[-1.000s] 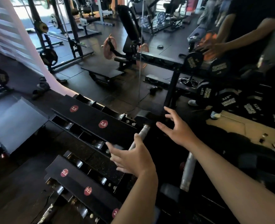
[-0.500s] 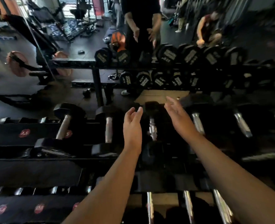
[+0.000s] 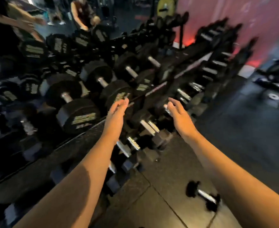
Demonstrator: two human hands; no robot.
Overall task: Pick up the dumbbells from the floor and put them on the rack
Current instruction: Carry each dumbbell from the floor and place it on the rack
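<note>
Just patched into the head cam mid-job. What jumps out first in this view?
Two bare forearms reach out from the bottom edge, the left hand and right hand both open and empty above the rack. The rack runs diagonally from lower left to upper right, loaded with black dumbbells. One small dumbbell lies alone on the floor at lower right, under the right forearm.

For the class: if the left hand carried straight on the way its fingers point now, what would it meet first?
Most likely the near head of a large round dumbbell on the rack's upper shelf; the left hand points up and away. Blur leaves depth uncertain.
</note>
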